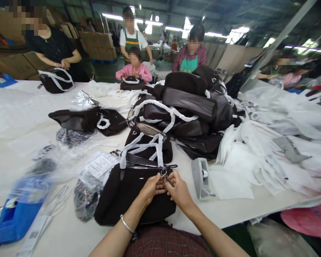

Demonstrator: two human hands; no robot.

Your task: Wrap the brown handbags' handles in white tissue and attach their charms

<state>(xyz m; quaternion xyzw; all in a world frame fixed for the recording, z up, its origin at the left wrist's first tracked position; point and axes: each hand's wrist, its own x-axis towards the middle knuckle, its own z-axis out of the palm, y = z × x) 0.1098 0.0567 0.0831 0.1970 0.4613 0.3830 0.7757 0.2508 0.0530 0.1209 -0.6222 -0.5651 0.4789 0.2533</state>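
Note:
A dark handbag point(117, 200) lies in front of me, its handles point(139, 147) wrapped in white padding. At its upper right, by a metal ring on the handle, both hands meet on a patterned brown charm strap point(167, 180). My left hand point(152, 187) has its fingers closed on the strap from the left. My right hand point(178, 189) pinches the same strap from the right. A second dark handbag point(164, 151) stands right behind the first one.
Beyond lies a heap of dark handbags point(189, 103). White dust bags point(243, 157) are piled on the right, beside a grey tape dispenser point(200, 178). On the left are a blue tape dispenser point(13, 217), white tags point(36, 232) and plastic-wrapped bundles point(87, 200). Several people work around the table.

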